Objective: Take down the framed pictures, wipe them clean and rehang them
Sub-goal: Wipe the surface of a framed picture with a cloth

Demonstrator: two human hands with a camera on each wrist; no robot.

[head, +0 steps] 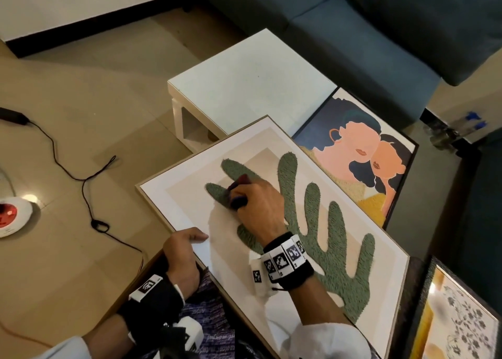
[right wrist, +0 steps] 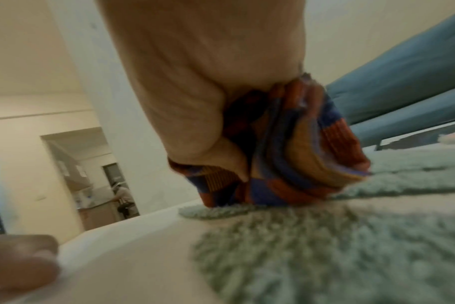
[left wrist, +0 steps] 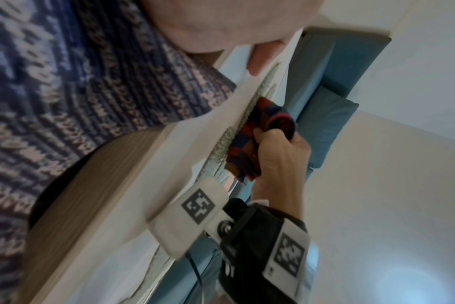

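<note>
A large framed picture (head: pixel 375 274) with a pale wooden frame and a tufted green leaf shape (head: pixel 336 231) lies tilted across the person's lap, its far corner near a small white bench (head: pixel 244 87). The right hand (head: pixel 260 206) has its grip closed round a folded red-and-blue checked cloth (head: pixel 240 190), pressing it onto a lobe of the green leaf shape; the right wrist view shows the cloth (right wrist: pixel 299 148) bunched in the curled fingers and touching the tufts. The left hand (head: pixel 182 252) grips the picture's near left edge, thumb lying on the white mount. A second framed picture (head: pixel 361 152), of two faces, lies flat just beyond, partly under the first. A third, with a floral print (head: pixel 461 323), is at the lower right. A teal sofa (head: pixel 353 33) stands behind the bench.
</note>
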